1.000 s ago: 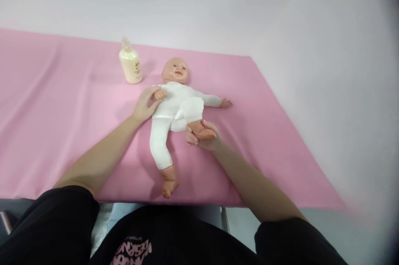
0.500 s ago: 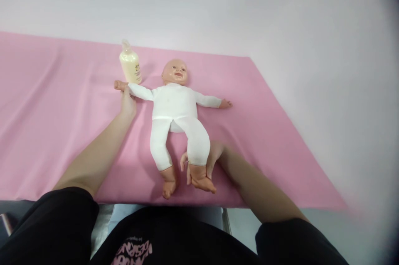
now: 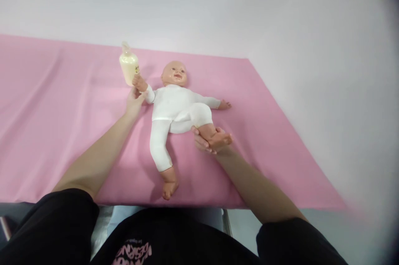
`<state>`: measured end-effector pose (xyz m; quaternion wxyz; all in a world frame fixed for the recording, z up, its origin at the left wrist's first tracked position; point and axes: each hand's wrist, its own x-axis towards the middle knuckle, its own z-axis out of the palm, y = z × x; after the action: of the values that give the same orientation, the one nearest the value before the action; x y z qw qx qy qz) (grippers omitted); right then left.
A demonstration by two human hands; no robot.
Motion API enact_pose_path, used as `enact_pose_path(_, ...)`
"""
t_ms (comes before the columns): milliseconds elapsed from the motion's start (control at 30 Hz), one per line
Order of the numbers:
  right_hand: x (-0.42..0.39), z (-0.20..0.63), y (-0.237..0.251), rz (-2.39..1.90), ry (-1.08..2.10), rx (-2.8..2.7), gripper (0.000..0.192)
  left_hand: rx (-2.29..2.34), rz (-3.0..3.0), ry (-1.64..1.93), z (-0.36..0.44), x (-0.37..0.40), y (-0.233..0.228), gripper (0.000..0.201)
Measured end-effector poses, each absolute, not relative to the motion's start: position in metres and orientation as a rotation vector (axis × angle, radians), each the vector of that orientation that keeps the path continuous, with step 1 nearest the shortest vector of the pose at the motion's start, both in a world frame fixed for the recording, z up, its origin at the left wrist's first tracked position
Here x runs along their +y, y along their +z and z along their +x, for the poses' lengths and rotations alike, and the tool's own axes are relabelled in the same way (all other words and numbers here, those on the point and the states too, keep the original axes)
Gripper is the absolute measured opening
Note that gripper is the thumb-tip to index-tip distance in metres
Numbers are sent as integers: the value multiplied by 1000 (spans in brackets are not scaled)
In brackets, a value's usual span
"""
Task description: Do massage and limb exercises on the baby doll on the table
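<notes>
A baby doll with a white cloth body lies on its back, head away from me. My left hand is closed around the doll's arm at the left, near the wrist, and that arm is bent up. Under the doll's lower leg at the right, my right hand grips the ankle; the leg is bent and raised toward the belly, its foot pointing right. Its other leg stays stretched toward me. Part of my right hand is hidden by the foot.
A pump bottle of pale yellow liquid stands just beyond my left hand, partly behind the doll's hand. Pink cloth covers the table, whose near edge runs along my body. A white wall rises behind.
My right hand has lifted the doll's leg up and away from me, bending it. My left hand has moved slightly right, folding the doll's arm inward and up.
</notes>
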<state>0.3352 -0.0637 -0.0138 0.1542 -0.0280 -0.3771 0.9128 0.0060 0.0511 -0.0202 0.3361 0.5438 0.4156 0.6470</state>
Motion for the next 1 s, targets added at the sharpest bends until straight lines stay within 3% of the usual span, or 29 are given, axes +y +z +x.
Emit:
enact_pose_path(100,-68,329,-4,-151,2401,-875,56,1116,1769,1566,15,35,-10,62)
enact_pose_path(233,-74,323,7,-431,2364,-765,42,1091,2291,1375,24,18,1,49)
enact_pose_path(533,-73,314,6,-603,2376,-745,36,1151,2682,1184,26,14,4,38)
enact_pose_path(800,-84,320,3,-252,2604,-1042,58,1299,2046,1642,17,24,-4,59)
enact_pose_path(1000,-80,317,5,44,2853,-1508,51,1282,1217,1839,-13,65,-34,63)
